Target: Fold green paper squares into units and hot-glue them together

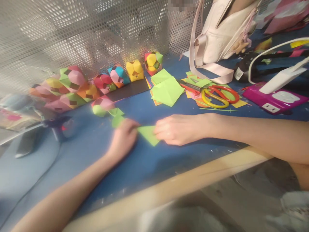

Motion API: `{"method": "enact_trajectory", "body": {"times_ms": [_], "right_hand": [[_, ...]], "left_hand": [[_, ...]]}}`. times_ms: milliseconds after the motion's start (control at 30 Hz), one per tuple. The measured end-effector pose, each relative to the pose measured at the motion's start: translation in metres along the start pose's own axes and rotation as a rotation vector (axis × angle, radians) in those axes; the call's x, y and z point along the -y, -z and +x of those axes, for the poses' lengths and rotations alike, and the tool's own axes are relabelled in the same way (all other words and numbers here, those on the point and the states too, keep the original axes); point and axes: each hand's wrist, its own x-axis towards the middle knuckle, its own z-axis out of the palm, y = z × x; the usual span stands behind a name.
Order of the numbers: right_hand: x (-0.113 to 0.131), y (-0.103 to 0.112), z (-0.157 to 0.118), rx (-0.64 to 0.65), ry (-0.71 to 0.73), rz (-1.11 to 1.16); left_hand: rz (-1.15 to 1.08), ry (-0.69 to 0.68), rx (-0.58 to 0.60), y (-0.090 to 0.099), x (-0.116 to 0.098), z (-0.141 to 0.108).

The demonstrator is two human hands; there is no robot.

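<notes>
A green paper triangle (149, 133) lies between my two hands, just over the blue table (145, 167). My left hand (125, 137) is closed at its left corner, fingers curled and a little blurred. At the right edge of the paper my right hand (177, 129) is closed, fingertips pressed on it. Just beyond my left hand sit folded green paper pieces (117, 112) and a pink and green folded piece (103, 105). A stack of green paper squares (167, 90) rests behind my hands.
Scissors (214, 96) with red and yellow handles lie on paper scraps. Colourful folded paper balls (72, 79) line the perforated metal panel (96, 32). At right are a purple power strip (275, 96) and a pale pink bag (217, 35); a dark phone-like object (27, 141) is at left.
</notes>
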Motion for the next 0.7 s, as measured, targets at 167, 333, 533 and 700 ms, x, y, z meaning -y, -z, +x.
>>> {"method": "enact_trajectory", "body": {"times_ms": [167,333,533,700], "right_hand": [[-0.002,-0.001,0.0,-0.001,-0.017,0.024],[-0.003,-0.001,0.0,0.006,-0.035,0.048],[-0.005,0.004,-0.001,0.031,-0.057,0.11],[-0.009,0.016,-0.006,0.08,-0.155,0.162]], "left_hand": [[0.099,-0.201,-0.046,0.001,-0.011,-0.006],[0.181,-0.365,0.04,-0.001,-0.014,-0.013],[0.314,-0.383,0.143,0.003,-0.02,-0.014],[0.4,-0.425,0.136,0.004,-0.025,-0.016]]}}
